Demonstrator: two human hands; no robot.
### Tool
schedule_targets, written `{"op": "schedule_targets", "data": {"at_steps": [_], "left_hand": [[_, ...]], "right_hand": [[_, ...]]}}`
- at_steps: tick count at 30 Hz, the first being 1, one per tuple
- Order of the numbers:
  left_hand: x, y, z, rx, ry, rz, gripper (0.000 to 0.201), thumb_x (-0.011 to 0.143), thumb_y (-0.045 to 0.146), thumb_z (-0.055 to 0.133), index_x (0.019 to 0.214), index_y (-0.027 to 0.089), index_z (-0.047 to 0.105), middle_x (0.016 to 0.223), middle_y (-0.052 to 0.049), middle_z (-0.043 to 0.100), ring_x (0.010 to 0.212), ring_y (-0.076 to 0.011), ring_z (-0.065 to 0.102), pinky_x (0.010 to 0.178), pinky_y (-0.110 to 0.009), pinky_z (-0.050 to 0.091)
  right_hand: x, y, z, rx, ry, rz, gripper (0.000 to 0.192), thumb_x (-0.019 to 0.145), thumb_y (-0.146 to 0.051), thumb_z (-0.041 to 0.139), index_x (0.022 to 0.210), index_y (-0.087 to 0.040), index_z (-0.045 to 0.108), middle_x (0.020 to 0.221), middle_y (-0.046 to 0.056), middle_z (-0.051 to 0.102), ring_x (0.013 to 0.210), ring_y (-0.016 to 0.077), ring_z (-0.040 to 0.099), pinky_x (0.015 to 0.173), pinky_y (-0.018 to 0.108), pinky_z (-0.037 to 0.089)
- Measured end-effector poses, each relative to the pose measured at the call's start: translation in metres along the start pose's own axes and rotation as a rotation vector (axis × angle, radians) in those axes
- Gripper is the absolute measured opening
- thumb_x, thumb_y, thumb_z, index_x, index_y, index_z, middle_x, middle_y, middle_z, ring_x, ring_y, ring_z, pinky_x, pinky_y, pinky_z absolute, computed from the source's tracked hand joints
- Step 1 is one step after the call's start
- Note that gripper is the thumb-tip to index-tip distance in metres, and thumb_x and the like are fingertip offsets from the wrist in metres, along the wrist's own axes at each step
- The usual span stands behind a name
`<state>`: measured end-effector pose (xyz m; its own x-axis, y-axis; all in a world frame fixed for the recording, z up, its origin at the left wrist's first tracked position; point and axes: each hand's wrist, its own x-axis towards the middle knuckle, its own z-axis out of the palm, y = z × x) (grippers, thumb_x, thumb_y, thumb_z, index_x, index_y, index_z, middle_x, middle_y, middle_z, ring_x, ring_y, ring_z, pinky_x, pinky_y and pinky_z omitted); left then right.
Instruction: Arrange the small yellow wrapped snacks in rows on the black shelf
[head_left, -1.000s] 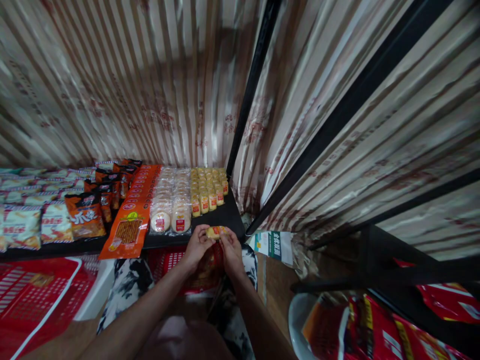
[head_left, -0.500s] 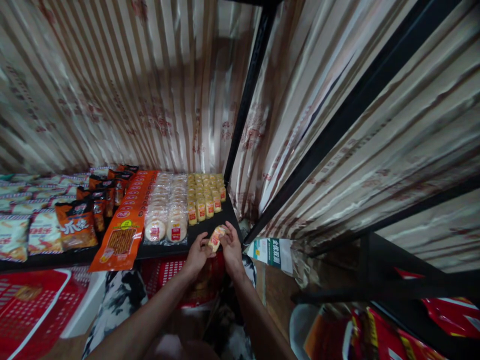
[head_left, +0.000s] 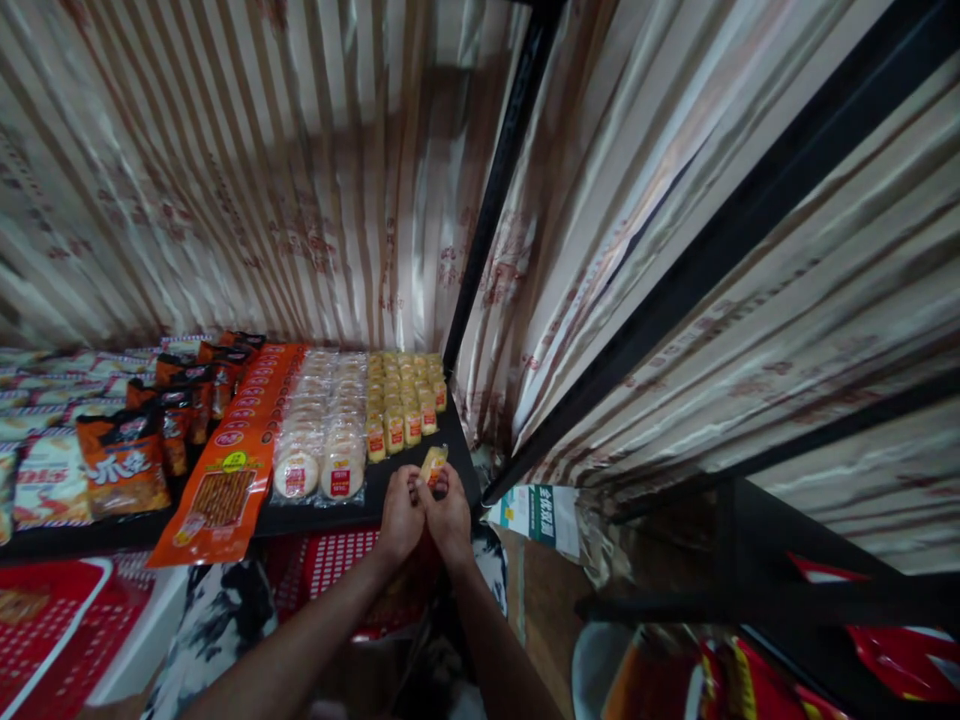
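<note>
A small yellow wrapped snack [head_left: 433,461] with a red-and-orange label is pinched at its lower end, just above the front part of the black shelf [head_left: 459,440]. My right hand [head_left: 448,518] is closed around it from the right. Beside it, my left hand [head_left: 403,512] has its fingers curled against the same snack; its fingertips are partly hidden. Rows of similar yellow wrapped snacks [head_left: 394,430] stand just beyond my hands. To their left lie clear-wrapped round white crackers [head_left: 296,473] in two rows.
Orange flat packs [head_left: 217,505], orange-black bags [head_left: 124,465] and white bags [head_left: 52,478] fill the shelf's left. Black posts [head_left: 499,190] and striped sheeting [head_left: 337,180] close off the back and right. Below are red baskets [head_left: 337,555] and red packages [head_left: 757,665] at lower right.
My hands have drawn together and the snack has turned more upright, its lower part now covered by fingers. The view has shifted slightly, so the shelf goods sit further left.
</note>
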<state>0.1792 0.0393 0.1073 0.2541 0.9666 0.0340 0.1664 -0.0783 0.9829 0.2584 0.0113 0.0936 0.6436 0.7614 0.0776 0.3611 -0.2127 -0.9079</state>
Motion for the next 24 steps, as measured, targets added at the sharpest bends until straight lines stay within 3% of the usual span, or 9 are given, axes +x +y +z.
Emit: {"op": "schedule_targets", "data": {"at_steps": [3, 7, 10, 13, 18, 24], "left_hand": [[0.006, -0.007, 0.005, 0.046, -0.063, 0.049, 0.023, 0.076, 0.010, 0.049, 0.097, 0.017, 0.054, 0.098, -0.007, 0.058, 0.088, -0.0137, 0.061, 0.082, -0.031, 0.051], [0.014, -0.013, 0.007, 0.308, -0.088, 0.148, 0.041, 0.071, 0.002, 0.043, 0.109, 0.014, 0.055, 0.112, -0.011, 0.058, 0.108, -0.0182, 0.055, 0.098, -0.038, 0.045], [0.020, -0.010, 0.006, 0.511, -0.098, 0.266, 0.048, 0.068, -0.002, 0.040, 0.112, 0.011, 0.056, 0.124, -0.012, 0.055, 0.126, -0.0225, 0.042, 0.108, -0.043, 0.035], [0.028, -0.003, 0.008, 0.670, -0.139, 0.393, 0.045, 0.075, 0.002, 0.040, 0.115, 0.010, 0.057, 0.136, -0.012, 0.048, 0.137, -0.0266, 0.024, 0.108, -0.048, 0.033], [0.047, -0.003, 0.017, 0.896, -0.131, 0.515, 0.039, 0.087, 0.016, 0.040, 0.123, 0.014, 0.054, 0.143, -0.010, 0.040, 0.139, -0.0272, 0.019, 0.109, -0.052, 0.028], [0.067, -0.015, 0.020, 1.073, -0.132, 0.608, 0.044, 0.089, 0.022, 0.039, 0.131, 0.015, 0.048, 0.142, -0.010, 0.042, 0.138, -0.0275, 0.023, 0.110, -0.053, 0.023]], "right_hand": [[0.008, 0.006, 0.002, -0.008, 0.046, -0.003, 0.056, 0.075, -0.041, 0.053, 0.122, -0.011, 0.051, 0.104, 0.013, 0.062, 0.089, 0.0223, 0.061, 0.080, 0.035, 0.051], [0.023, 0.017, 0.001, -0.016, 0.108, -0.043, 0.056, 0.078, -0.040, 0.047, 0.125, -0.010, 0.049, 0.114, 0.017, 0.058, 0.098, 0.0242, 0.059, 0.080, 0.036, 0.051], [0.036, 0.023, 0.003, -0.097, 0.170, -0.105, 0.055, 0.080, -0.039, 0.043, 0.125, -0.008, 0.048, 0.118, 0.019, 0.057, 0.110, 0.0270, 0.053, 0.094, 0.042, 0.042], [0.049, 0.026, 0.006, -0.149, 0.224, -0.147, 0.056, 0.083, -0.040, 0.038, 0.127, -0.005, 0.046, 0.122, 0.022, 0.054, 0.114, 0.0280, 0.050, 0.097, 0.043, 0.039], [0.069, 0.027, 0.014, -0.167, 0.232, -0.175, 0.058, 0.084, -0.041, 0.037, 0.129, -0.004, 0.043, 0.124, 0.023, 0.050, 0.117, 0.0283, 0.047, 0.098, 0.043, 0.037], [0.088, 0.023, 0.020, -0.117, 0.245, -0.209, 0.054, 0.086, -0.036, 0.038, 0.130, -0.006, 0.042, 0.130, 0.022, 0.047, 0.124, 0.0268, 0.041, 0.102, 0.044, 0.034]]}}
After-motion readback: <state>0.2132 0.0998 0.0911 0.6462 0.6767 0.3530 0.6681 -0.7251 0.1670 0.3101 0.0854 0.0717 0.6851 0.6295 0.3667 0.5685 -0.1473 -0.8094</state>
